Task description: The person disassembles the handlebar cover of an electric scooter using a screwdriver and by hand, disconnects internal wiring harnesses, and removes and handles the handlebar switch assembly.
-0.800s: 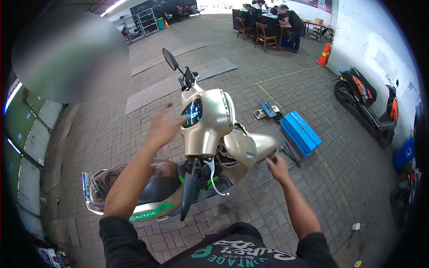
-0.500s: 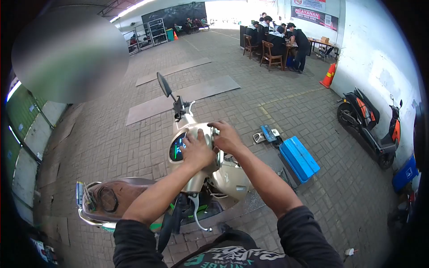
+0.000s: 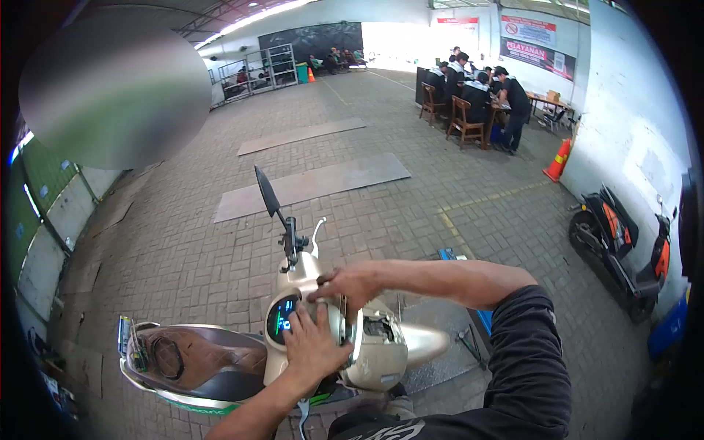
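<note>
A gold scooter's handlebar cover [image 3: 296, 276] is beneath both of my hands. My left hand [image 3: 317, 343] lies on the cover beside the lit round display [image 3: 279, 323], its fingers spread. Across the front side of the cover, my right hand [image 3: 353, 284] grips with bent fingers; its fingertips rest on the top and the thumb points down the front. A mirror [image 3: 268, 192] and a brake lever [image 3: 317, 236] stick out on the far side. Below my right hand, the front body panel [image 3: 375, 363] has an opening in its upper part.
The brown scooter seat [image 3: 209, 350] extends left. My right arm partly hides a blue toolbox [image 3: 482, 320]. Flat plates [image 3: 315, 188] lie on the paving. An orange cone [image 3: 559, 160] and a black-orange scooter [image 3: 612, 242] stand by the right wall. Several people [image 3: 513, 106] gather around a table.
My view has shifted and my body has leaned in. My right forearm has swung from reaching forward to crossing sideways. Both hands stay on the handlebar cover.
</note>
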Tool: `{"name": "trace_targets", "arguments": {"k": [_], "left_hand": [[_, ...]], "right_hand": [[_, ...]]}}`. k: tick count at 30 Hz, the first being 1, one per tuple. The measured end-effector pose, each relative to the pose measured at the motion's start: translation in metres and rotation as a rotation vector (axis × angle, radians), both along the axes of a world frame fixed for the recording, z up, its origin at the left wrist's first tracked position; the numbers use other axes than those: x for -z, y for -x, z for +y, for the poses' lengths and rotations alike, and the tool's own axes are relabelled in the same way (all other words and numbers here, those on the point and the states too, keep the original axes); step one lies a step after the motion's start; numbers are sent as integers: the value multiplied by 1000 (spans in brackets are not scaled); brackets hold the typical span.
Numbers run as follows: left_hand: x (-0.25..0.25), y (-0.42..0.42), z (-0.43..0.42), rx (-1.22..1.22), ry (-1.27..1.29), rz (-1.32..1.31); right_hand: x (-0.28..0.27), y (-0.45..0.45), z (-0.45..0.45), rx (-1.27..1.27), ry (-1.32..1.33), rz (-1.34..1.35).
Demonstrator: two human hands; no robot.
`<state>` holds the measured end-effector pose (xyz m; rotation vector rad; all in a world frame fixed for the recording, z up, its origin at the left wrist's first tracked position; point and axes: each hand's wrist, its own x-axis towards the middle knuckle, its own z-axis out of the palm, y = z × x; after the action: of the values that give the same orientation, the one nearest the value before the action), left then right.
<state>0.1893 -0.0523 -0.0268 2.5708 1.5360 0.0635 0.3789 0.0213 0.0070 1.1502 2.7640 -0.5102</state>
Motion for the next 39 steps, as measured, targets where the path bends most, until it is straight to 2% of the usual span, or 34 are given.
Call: {"name": "trace_targets", "arguments": {"k": [4,6,9,10,13,18,21,24,27,28,32,35,39], "left_hand": [[0,-3,4,-47,6,-11],[5,-1,-2,-107,3,11],[21,4,-4,-55,-288,-160],[23,3,-7,-66,-302,-193],[35,6,-11,-102,-309,-195],[33,12,6,-90,-362,-266],[7,32,12,-59,-306,-303],[-13,40,17,-55,-264,-333],[-24,51,11,-104,-225,-354],[-26,58,10,-108,-202,-368],[-20,53,1,-169,-160,-318],[-7,25,-15,-255,-170,-214],[26,-3,-45,-372,-257,-210]], "right_hand": [[-6,-7,20,-185,-104,-59],[1,-10,41,-364,-216,31],[14,-2,70,-645,-300,211],[24,0,73,-711,-310,282],[51,16,83,-828,-183,408],[58,20,107,-993,-244,561],[34,39,109,-915,-232,705],[20,39,102,-913,-224,624],[6,54,96,-754,-49,545],[6,56,91,-743,-65,538],[1,55,82,-702,-72,474],[14,43,76,-743,-196,400],[43,18,68,-756,-424,512]]}}
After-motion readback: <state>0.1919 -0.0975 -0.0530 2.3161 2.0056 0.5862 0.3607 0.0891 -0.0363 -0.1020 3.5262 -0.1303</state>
